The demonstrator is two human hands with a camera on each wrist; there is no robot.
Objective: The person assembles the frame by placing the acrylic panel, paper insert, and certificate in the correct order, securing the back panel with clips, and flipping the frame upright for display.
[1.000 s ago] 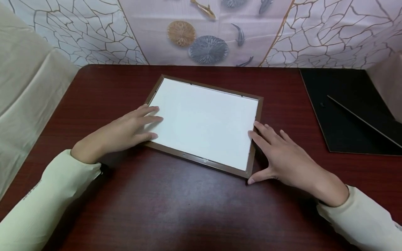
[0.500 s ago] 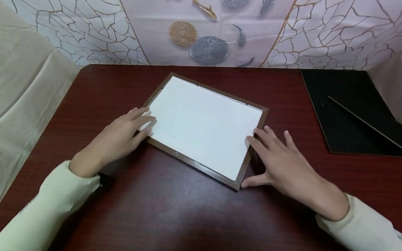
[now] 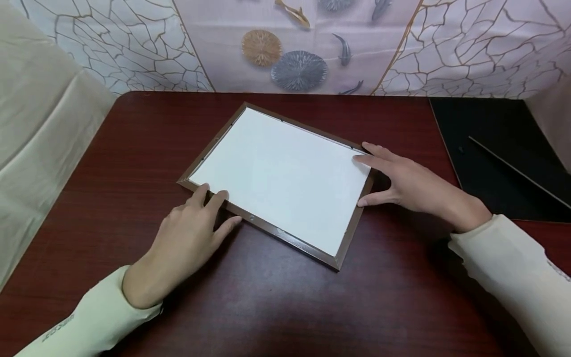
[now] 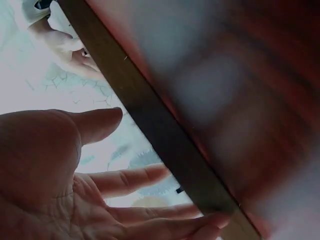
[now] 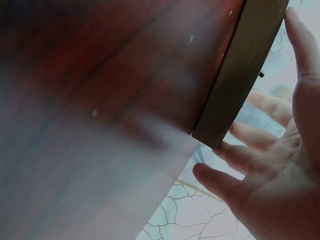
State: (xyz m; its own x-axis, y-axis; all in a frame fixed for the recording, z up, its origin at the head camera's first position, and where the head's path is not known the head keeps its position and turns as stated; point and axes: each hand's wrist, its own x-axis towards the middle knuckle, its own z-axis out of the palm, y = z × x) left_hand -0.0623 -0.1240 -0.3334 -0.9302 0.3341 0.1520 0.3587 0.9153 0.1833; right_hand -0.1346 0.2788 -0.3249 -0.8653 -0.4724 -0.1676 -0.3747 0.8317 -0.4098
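Note:
A brown picture frame (image 3: 296, 241) lies turned at an angle on the table, small dark tabs along its inner edge. White sheet (image 3: 278, 173) fills its inside. My left hand (image 3: 183, 243) rests its fingertips on the frame's near-left edge, the thumb beside that edge. At the far-right corner my right hand (image 3: 410, 181) touches the rim and sheet with extended fingers, its thumb against the right side. The left wrist view has the frame's side (image 4: 160, 135) crossing between the left hand's fingers (image 4: 130, 180) and the tabletop. Spread right fingers (image 5: 245, 160) meet the frame's corner in the right wrist view.
A black board (image 3: 450, 119) with a raised flap (image 3: 531, 181) lies at the table's right. Dark red wood table (image 3: 285, 307) extends around the frame. Patterned cloth (image 3: 303, 29) hangs behind its back edge, and pale cloth (image 3: 40, 124) covers the left side.
The frame turned clockwise early on and has since stayed put. My left hand shifted from its left side to the near edge; my right hand slid away from me along the right side.

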